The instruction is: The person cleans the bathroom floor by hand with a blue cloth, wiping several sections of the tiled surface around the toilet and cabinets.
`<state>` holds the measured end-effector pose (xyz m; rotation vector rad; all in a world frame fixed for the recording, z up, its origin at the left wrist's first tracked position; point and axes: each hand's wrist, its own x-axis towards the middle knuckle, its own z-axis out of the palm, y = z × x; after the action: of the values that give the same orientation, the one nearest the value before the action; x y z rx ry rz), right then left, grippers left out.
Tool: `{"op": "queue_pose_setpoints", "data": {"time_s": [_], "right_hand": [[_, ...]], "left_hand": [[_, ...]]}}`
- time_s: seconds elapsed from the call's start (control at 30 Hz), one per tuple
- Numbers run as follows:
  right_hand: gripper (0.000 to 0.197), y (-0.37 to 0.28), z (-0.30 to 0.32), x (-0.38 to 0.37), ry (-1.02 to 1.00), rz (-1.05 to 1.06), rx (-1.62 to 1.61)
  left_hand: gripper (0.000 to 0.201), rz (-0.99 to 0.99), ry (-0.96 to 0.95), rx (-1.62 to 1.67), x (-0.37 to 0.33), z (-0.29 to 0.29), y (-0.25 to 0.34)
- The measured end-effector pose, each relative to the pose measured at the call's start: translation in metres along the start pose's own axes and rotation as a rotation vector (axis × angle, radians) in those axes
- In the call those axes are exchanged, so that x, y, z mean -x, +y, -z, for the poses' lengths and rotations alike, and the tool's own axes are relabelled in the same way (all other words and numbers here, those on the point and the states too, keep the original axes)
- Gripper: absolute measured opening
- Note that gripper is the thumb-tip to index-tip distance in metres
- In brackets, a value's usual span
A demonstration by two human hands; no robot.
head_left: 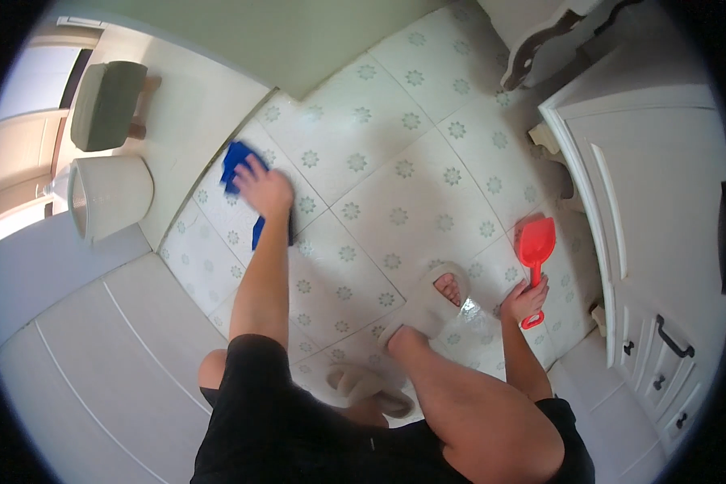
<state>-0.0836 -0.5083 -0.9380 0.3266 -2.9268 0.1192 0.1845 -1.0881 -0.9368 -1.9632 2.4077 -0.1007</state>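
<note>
My left hand [267,192] is stretched out to the far left, its fingers spread over a blue cloth [233,158] on the tiled floor. Part of the cloth is hidden under the hand and wrist, and another piece of blue shows beside the forearm. On the right, my right hand [524,301] is closed around the handle of a small red plastic shovel [536,239]. The shovel's scoop points away from me, and its loop end sticks out below my fingers.
Pale slippers [437,308] are on my feet, on the patterned floor [371,234]. A white cabinet [661,202] with dark handles borders the right. At left stand a white bin [117,198] and a green-topped stool [105,105]. Dark-trimmed white furniture [532,32] is at the far right.
</note>
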Motion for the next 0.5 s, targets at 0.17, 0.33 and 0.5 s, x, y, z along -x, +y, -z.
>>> {"op": "queue_pose_setpoints", "data": {"time_s": [0.17,0.33,0.5], "right_hand": [[0.058,0.0,-0.004,0.005,-0.017,-0.009,0.034],[0.06,-0.003,-0.003,0.007,-0.107,-0.04,-0.058],[0.063,0.01,-0.004,0.007,-0.052,-0.017,-0.006]], "left_hand": [[0.062,-0.527,-0.056,0.3,0.06,0.019,0.111],[0.062,-0.788,-0.201,0.486,0.15,0.048,0.084],[0.061,-0.459,-0.107,0.308,0.16,0.027,-0.048]]}}
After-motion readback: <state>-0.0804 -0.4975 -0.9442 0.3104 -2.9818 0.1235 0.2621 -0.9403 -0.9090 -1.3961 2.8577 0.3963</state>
